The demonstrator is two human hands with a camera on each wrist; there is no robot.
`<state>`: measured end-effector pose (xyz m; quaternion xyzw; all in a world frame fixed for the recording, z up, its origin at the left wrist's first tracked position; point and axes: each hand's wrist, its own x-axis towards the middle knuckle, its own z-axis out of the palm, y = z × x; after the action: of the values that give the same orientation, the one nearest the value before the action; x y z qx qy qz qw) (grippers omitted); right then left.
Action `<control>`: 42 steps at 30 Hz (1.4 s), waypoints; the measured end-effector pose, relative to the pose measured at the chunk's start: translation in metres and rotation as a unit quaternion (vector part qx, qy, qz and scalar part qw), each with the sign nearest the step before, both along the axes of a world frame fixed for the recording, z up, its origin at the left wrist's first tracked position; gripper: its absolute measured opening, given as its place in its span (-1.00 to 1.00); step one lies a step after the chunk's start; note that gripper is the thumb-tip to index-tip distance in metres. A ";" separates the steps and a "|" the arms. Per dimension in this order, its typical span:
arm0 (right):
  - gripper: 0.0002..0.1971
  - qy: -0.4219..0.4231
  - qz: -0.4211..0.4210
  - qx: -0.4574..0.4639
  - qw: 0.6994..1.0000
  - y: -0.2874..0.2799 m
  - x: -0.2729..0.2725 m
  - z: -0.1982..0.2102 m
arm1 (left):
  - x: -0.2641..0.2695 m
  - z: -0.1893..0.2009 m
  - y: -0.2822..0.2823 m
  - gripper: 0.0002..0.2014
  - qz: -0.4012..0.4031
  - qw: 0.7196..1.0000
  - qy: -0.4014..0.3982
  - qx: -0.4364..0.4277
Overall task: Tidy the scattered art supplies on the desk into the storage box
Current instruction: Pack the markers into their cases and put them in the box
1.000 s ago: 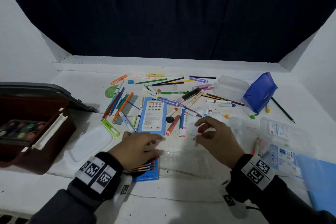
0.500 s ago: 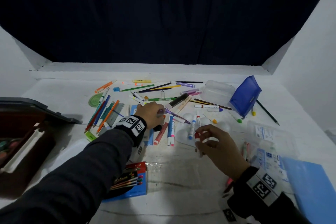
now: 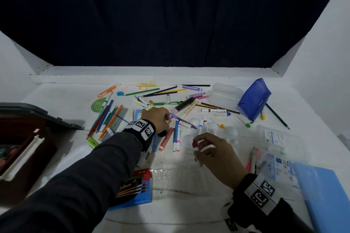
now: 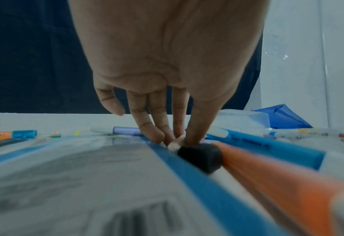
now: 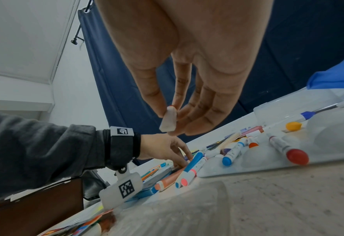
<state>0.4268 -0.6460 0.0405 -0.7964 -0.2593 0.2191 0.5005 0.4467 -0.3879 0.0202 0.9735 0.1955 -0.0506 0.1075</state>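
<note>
Both hands work among the scattered markers at the tabletop's middle.

The left hand [image 3: 158, 118] pinches a small white-tipped marker [image 4: 175, 143] beside a black cap [image 4: 200, 157]. The right hand [image 3: 214, 150], raised off the tabletop, pinches a white marker with a red cap [image 3: 195, 144] between thumb and fingers. The storage box [image 3: 24, 149] sits open at the left edge.

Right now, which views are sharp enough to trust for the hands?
Head view: dim, edges bent by the wide lens, yet both hands read clearly. Left wrist view: left hand sharp, near foreground with the orange marker badly smeared. Right wrist view: right hand and white marker fairly crisp.
</note>
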 end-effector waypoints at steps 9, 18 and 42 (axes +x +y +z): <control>-0.87 -0.026 0.099 -0.063 0.993 0.005 -0.018 -0.006 | -0.110 0.048 -0.032 -0.75 -0.010 0.981 -0.111 -0.159; -0.93 -0.071 0.187 -0.097 0.975 0.029 -0.045 -0.020 | -0.190 0.009 -0.058 -0.80 -0.037 0.989 -0.043 -0.134; -0.81 -0.130 0.280 -0.201 0.930 0.057 -0.056 -0.017 | -0.189 0.008 -0.055 -0.68 -0.138 0.985 0.043 -0.096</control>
<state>0.3712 -0.5889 0.0232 -0.7971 -0.4851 0.2920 0.2098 0.2574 -0.4433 0.0280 0.9731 0.0583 -0.1250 0.1843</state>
